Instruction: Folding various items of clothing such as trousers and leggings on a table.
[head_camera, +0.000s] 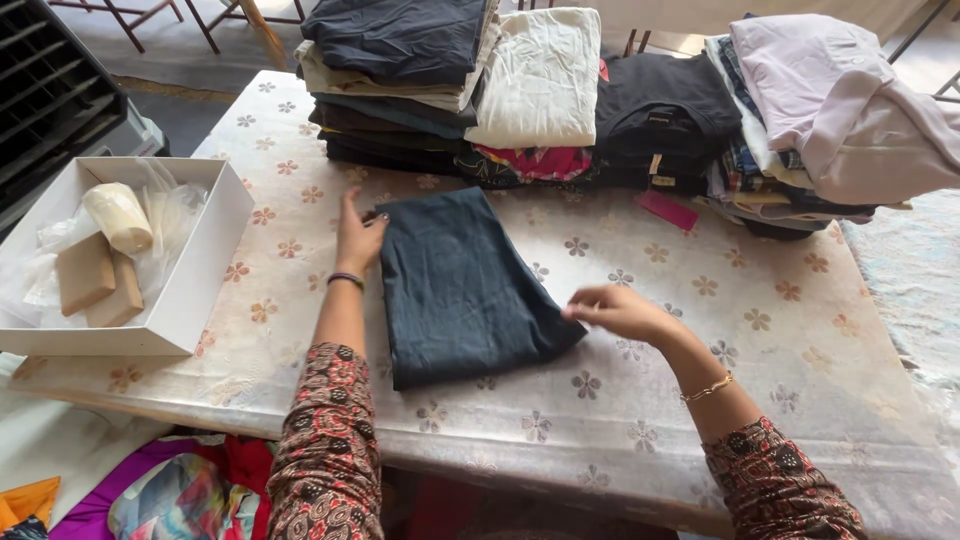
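Folded dark navy cotton garment (460, 285): soft, light, limp. Left hand (356, 240) flat, open at its left edge; right hand (620, 310) pinching its right corner.

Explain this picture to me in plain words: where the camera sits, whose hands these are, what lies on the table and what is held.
There is no machine here. The one picture comes from a camera worn on a person's head, looking down at their own two bare hands. The left hand rests against the left edge of a folded dark garment lying on a table with a flower-patterned cover. The right hand pinches the garment's lower right corner. Behind it stand stacks of folded clothes. To the left sits an open white box holding brown blocks and a cream roll. Neither hand lifts anything.
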